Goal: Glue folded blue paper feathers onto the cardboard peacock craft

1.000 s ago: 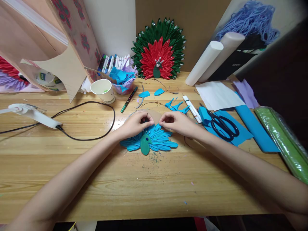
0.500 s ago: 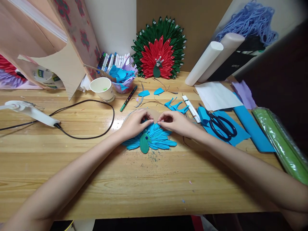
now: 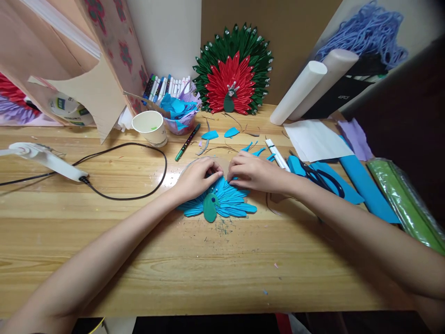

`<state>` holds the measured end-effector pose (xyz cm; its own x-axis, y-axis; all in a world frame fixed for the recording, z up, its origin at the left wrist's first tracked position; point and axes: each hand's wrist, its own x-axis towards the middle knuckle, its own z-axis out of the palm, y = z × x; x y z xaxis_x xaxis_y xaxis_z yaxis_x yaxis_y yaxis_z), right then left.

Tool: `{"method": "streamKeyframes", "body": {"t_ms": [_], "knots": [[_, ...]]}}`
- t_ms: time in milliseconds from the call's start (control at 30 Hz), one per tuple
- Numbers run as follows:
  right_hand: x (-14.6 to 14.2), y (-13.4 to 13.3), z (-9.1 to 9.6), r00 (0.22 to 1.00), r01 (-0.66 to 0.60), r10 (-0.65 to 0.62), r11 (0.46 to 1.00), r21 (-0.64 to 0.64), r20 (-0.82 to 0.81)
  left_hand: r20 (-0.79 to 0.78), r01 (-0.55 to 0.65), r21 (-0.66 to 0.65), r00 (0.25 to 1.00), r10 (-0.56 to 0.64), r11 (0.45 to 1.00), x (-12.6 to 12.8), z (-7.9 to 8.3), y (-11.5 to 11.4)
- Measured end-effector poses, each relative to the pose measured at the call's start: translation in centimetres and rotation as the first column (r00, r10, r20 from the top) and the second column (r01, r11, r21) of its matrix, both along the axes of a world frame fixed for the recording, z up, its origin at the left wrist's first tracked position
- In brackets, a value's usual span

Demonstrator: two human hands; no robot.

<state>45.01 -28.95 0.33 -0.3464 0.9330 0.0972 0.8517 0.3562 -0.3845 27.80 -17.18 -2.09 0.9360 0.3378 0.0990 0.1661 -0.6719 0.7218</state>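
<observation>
A blue paper peacock fan (image 3: 225, 202) with a green body (image 3: 210, 207) lies on the wooden table (image 3: 194, 260), glued on a brown card disc (image 3: 226, 168). My left hand (image 3: 199, 177) rests on the fan's upper left edge, fingers curled and pinching at a blue petal. My right hand (image 3: 255, 171) presses down on the upper right petals, fingertips together against the paper. The two hands nearly meet above the green body. What lies under the fingertips is hidden.
A glue gun (image 3: 45, 157) with a black cord (image 3: 139, 195) lies at left. A paper cup (image 3: 151, 127), a bowl of blue petals (image 3: 177, 113), markers (image 3: 167, 87) and a red-green peacock (image 3: 232, 69) stand behind. Scissors (image 3: 321, 178), blue sheets (image 3: 365, 185) and rolls (image 3: 299, 93) lie right.
My right hand has flattened and slid slightly left onto the petals, no longer pinching above them. The left hand stays at the fan's upper edge. The view shifted a little.
</observation>
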Motion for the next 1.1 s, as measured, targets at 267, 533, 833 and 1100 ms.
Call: {"method": "streamKeyframes", "body": {"t_ms": [267,533,833,1100], "knots": [[-0.4,0.8,1.0,0.993,-0.038,0.042,0.999,-0.038,0.112,0.010,0.000,0.022,1.000,0.000,1.000,0.1,0.0,0.1],[-1.0,1.7,1.5,0.947,-0.154,0.141,0.988,0.024,0.289,0.017,0.000,0.031,1.000,0.000,1.000,0.1,0.0,0.1],[-1.4,1.6,1.2,0.871,-0.226,0.165,0.971,0.079,0.463,0.020,-0.016,0.067,1.000,0.015,0.998,0.2,-0.2,0.1],[0.1,1.5,0.9,0.919,-0.199,0.134,0.969,0.143,0.371,0.031,-0.014,0.032,0.999,0.013,0.999,0.2,-0.3,0.0]]}}
